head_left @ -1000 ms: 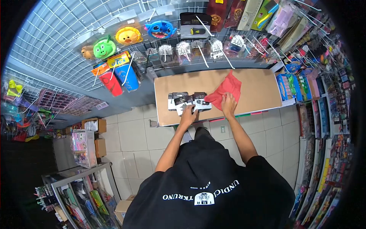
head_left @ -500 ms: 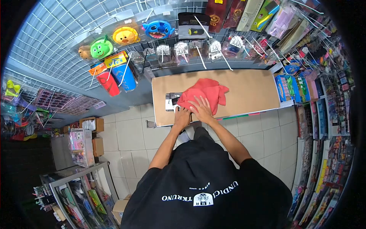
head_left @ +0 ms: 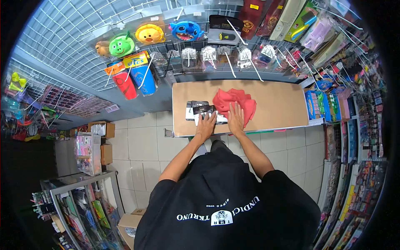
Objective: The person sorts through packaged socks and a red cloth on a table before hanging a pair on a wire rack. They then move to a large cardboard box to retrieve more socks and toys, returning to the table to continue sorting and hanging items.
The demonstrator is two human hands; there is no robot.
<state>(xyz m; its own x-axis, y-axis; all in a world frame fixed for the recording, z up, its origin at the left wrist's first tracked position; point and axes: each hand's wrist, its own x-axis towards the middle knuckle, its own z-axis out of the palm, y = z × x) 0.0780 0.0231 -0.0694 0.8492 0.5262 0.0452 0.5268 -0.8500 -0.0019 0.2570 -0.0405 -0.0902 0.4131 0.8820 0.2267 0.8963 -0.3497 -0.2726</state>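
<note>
A crumpled red cloth [head_left: 234, 102] lies on the brown tabletop [head_left: 279, 100]. My right hand [head_left: 236, 121] rests on its near side, fingers stretched out and pointing away from me. To the left of the cloth sit a few flat black-and-white packets [head_left: 197, 104], overlapping one another, their print too small to read. My left hand [head_left: 206, 127] lies on the nearest of these with its fingers spread. Part of a white packet shows between my two hands, partly hidden by my fingers.
Behind the table a wire grid wall [head_left: 83, 37] carries hooks with packaged pouches and small goods. Blue boxes [head_left: 316, 104] stand at the table's right end. Stocked shelves [head_left: 354, 191] line the right, and a glass cabinet [head_left: 83, 196] stands at lower left.
The red cloth has shifted right along the table with my right hand, uncovering more of the black-and-white packets. My left hand's fingers are now spread over them. The camera view has shifted slightly.
</note>
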